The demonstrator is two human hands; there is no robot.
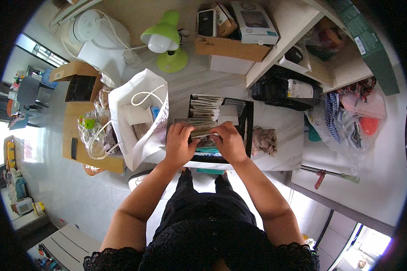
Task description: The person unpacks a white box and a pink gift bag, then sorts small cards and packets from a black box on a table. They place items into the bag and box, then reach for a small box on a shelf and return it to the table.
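A black open box stands at the front edge of the marbled tabletop, holding a row of thin, pale flat packets on edge. My left hand reaches into its left side with fingers bent around the left end of a small packet bundle. At the bundle's right end, my right hand grips with thumb and fingers. Behind the right fingers sits a clear-and-white packet stack. Teal and dark items lie in the box's near part, partly hidden by the hands.
Left of the box stands a white paper bag with rope handles. A green desk lamp is behind it. At the right are a crumpled brown bundle, a black plastic-wrapped package and a wooden shelf. A cardboard box stands at the back.
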